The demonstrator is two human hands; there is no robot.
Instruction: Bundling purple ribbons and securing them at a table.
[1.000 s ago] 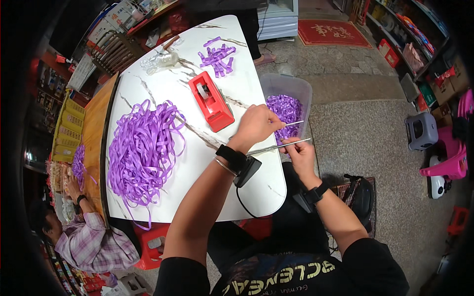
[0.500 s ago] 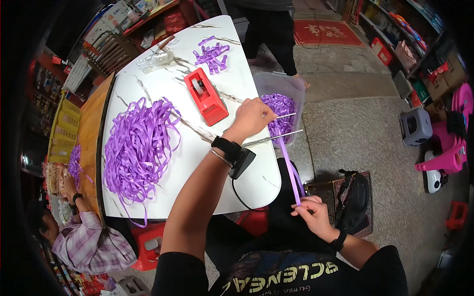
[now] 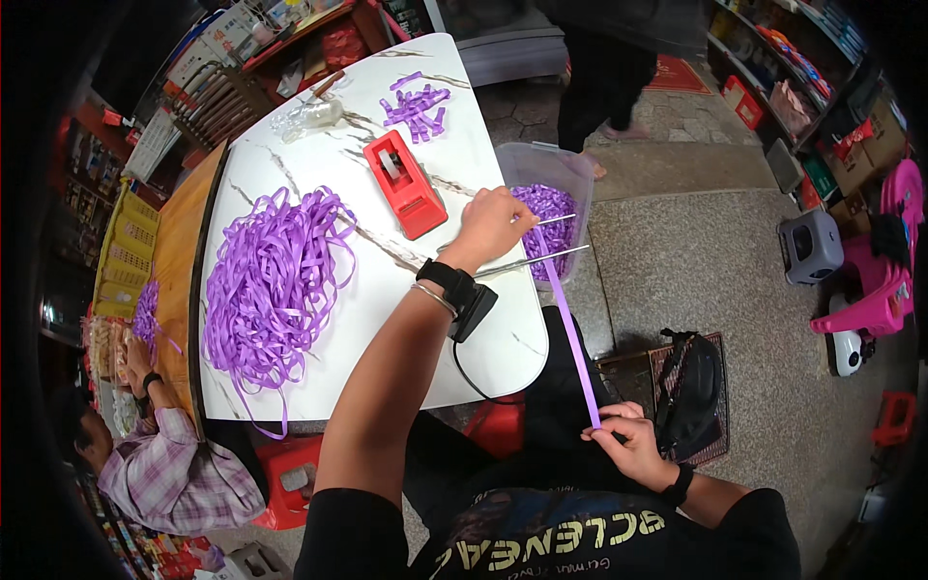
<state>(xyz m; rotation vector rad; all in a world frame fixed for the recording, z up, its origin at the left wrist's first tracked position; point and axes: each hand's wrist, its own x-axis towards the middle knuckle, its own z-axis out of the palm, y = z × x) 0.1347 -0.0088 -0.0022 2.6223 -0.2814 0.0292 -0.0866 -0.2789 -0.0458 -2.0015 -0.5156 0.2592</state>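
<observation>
A purple ribbon [image 3: 568, 324] stretches taut across two thin metal rods [image 3: 532, 261] that stick out past the table's right edge. My left hand [image 3: 491, 230] is closed at the upper end of the ribbon, its fingertips pinching it beside the farther rod. Nearer my body, my right hand [image 3: 633, 447] pinches the lower end between thumb and fingers. Below the rods, a clear plastic bin [image 3: 585, 174] holds a heap of purple ribbon [image 3: 543, 205]. To the left, a big tangled pile of purple ribbon [image 3: 271, 290] lies on the white marbled table [image 3: 406, 372].
A red tape dispenser [image 3: 406, 188] stands mid-table, with short ribbon pieces [image 3: 418, 111] beyond it. A clear plastic bag [image 3: 307, 118] lies at the far left. A person in a plaid shirt [image 3: 179, 474] works at the left; another person's legs [image 3: 599, 87] are beyond the bin.
My right hand has moved down toward my body, drawing out a longer stretch of ribbon. My left hand now meets the ribbon's upper end. The standing person has stepped to the right.
</observation>
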